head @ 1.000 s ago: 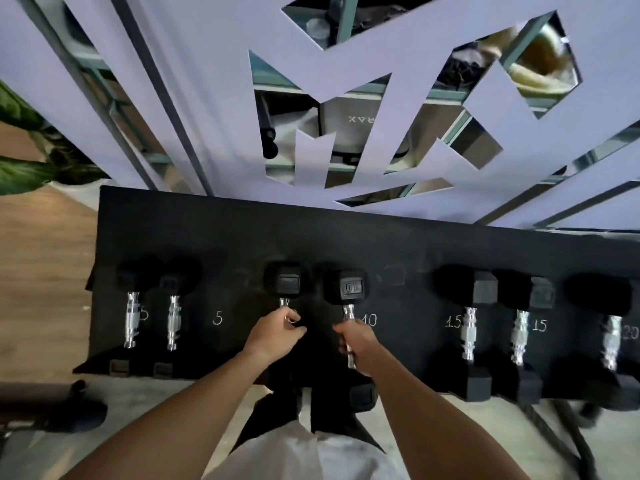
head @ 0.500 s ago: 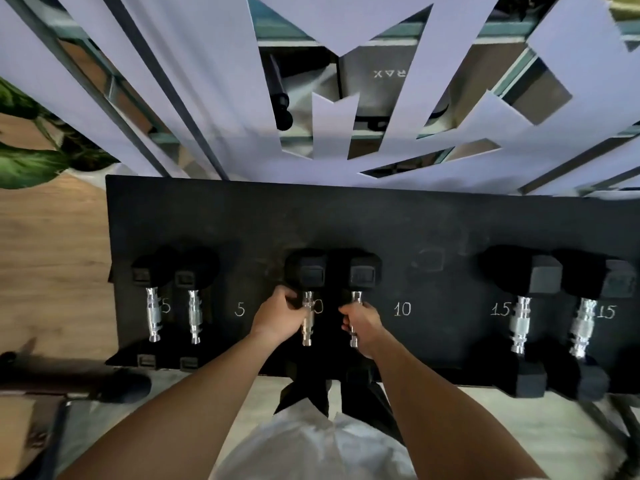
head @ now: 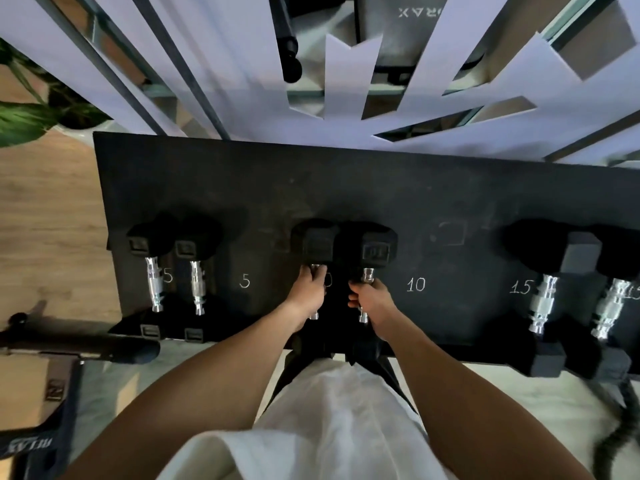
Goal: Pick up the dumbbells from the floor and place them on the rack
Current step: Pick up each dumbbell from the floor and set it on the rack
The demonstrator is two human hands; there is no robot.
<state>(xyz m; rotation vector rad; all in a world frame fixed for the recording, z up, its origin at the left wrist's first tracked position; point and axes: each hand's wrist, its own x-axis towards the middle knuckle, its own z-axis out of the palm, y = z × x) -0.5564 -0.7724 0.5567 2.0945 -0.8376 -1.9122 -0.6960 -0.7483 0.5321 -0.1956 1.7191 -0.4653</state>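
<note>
We have both hands wrapped around chrome handles: the left hand (head: 309, 295) grips the left 10 dumbbell (head: 317, 247), the right hand (head: 371, 299) the right 10 dumbbell (head: 374, 249), the two lying side by side on the black rack (head: 346, 188) between the chalked 5 and 10. We judge these rigid, fairly heavy and end-weighted, with rubbery hex heads; the smooth metal could slip, so mid-handle is the place to hold.

Two black hex dumbbells (head: 346, 251) side by side on black rack (head: 242, 188), chrome handles
</note>
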